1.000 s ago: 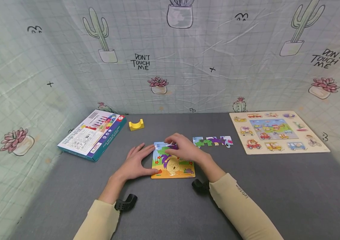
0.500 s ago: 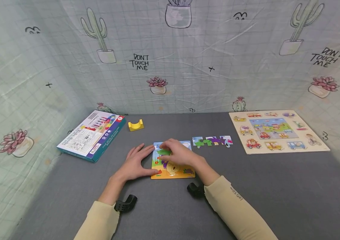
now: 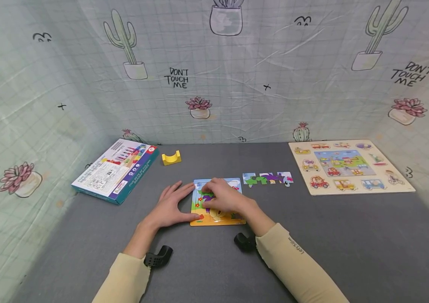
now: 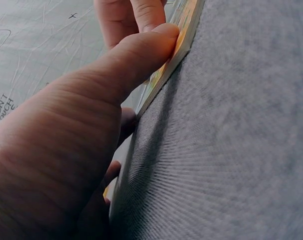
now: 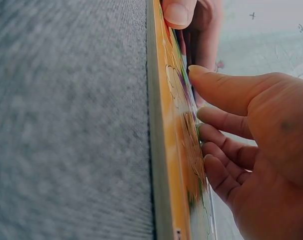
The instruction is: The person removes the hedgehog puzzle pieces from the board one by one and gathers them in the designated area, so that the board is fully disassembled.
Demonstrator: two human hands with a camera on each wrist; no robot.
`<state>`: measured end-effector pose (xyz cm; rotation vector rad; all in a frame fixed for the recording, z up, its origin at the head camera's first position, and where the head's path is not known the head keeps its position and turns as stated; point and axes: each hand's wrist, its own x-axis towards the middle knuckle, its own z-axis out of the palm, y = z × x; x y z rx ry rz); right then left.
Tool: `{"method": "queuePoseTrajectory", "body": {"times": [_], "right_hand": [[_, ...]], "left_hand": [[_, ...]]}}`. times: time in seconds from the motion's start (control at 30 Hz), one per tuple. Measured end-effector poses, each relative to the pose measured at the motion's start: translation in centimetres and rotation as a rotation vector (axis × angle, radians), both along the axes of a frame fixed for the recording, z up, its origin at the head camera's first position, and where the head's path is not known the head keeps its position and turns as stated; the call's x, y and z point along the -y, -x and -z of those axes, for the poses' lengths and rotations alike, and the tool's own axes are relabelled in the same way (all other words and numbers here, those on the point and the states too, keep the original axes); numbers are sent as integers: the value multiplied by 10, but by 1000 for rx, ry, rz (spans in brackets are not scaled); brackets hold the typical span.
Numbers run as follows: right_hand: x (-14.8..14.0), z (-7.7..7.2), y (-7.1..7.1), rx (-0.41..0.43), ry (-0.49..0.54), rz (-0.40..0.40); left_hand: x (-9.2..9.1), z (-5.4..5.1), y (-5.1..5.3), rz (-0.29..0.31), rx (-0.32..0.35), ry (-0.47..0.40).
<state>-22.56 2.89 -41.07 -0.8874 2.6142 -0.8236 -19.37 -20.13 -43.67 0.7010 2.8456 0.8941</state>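
A square jigsaw board with a purple-haired cartoon animal lies in the middle of the grey table. Along its left side rests my left hand, fingers spread; its thumb lies on the board's near-left corner. Over the board's upper middle is my right hand, fingers bent down to the picture. Its thumb and index finger hold a green and purple puzzle piece from two sides, flat at the board's surface. In the right wrist view the fingertips touch the picture. My right hand covers much of the picture.
Several loose puzzle pieces lie right of the board. A flat wooden vehicle puzzle is at the back right. At the left are a boxed toy set and a yellow arched block. A printed cloth hangs behind.
My right hand has moved left and slightly down across the board, settling lower over it. The green and purple piece under its fingers now lies flatter. My left hand has stayed in place.
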Motion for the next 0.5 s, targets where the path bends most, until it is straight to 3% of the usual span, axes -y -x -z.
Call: {"method": "queuePoseTrajectory", "body": {"times": [0.5], "right_hand": [[3,0,-4,-9,-48,-1]], "left_hand": [[0,1,1,-3,-2,5]]}}
